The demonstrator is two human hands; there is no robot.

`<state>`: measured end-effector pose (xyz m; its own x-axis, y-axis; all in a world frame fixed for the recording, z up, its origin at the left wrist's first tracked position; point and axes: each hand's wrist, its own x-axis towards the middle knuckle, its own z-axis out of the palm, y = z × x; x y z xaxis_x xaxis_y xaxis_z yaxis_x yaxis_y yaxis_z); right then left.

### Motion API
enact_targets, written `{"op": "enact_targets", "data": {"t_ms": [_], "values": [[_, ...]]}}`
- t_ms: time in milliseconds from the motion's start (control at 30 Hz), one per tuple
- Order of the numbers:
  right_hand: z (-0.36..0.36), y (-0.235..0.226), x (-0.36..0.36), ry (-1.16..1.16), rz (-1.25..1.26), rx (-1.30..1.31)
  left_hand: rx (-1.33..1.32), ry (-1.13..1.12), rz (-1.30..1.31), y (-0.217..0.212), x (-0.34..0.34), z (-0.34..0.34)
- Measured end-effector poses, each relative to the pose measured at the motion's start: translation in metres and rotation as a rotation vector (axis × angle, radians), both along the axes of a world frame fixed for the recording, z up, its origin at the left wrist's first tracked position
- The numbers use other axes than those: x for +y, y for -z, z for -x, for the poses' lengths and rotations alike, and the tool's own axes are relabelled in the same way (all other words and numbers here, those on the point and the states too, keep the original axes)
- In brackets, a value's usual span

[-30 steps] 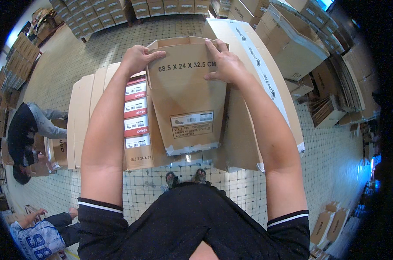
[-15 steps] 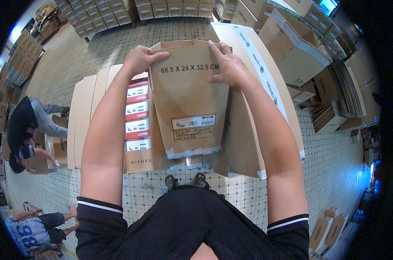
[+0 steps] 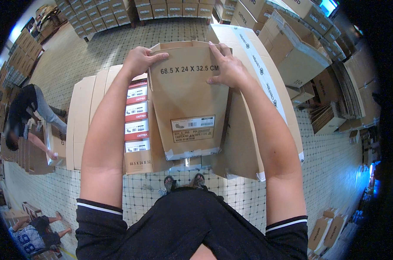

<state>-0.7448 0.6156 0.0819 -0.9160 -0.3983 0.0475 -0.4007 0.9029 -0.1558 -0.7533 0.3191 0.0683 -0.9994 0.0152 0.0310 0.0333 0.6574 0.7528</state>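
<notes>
A brown cardboard carton (image 3: 190, 97) stands in front of me, with print and a white label on its near side and its top flaps raised. My left hand (image 3: 143, 60) grips its upper left corner, thumb over the front edge. At the upper right edge my right hand (image 3: 227, 65) holds the carton, fingers over the rim and thumb on the near face. Close by on the left, several red-and-white labelled shoe boxes (image 3: 136, 115) sit stacked in another open carton (image 3: 138, 163). To the right lies a large taped carton (image 3: 248, 125). The inside of the held carton is mostly hidden.
An open tall carton (image 3: 291, 47) stands at the back right, with flattened cardboard (image 3: 331, 119) beside it. Rows of stacked cartons (image 3: 174, 9) line the far side. One person (image 3: 25, 115) bends over a carton at left; another person (image 3: 31, 236) is at the lower left.
Both my hands keep their hold, and the carton has barely shifted. The bending person at left has moved an arm and the carton there; the lower-left person has shifted lower.
</notes>
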Motion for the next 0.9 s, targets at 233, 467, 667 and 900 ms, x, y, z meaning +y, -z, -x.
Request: {"op": "enact_targets", "data": {"t_ms": [233, 467, 667, 900], "values": [[0.003, 0.006, 0.002, 0.023, -0.015, -0.014, 0.009, -0.012, 0.057, 0.003, 0.001, 0.000], [0.003, 0.016, 0.005, 0.035, -0.015, 0.033, -0.002, -0.009, 0.083, 0.004, 0.004, -0.010], [-0.017, 0.011, 0.004, 0.055, -0.036, -0.039, 0.037, 0.003, 0.079, 0.003, 0.010, -0.027], [-0.060, 0.021, 0.007, 0.070, -0.073, -0.016, -0.033, 0.020, 0.167, 0.013, 0.018, -0.067]]}}
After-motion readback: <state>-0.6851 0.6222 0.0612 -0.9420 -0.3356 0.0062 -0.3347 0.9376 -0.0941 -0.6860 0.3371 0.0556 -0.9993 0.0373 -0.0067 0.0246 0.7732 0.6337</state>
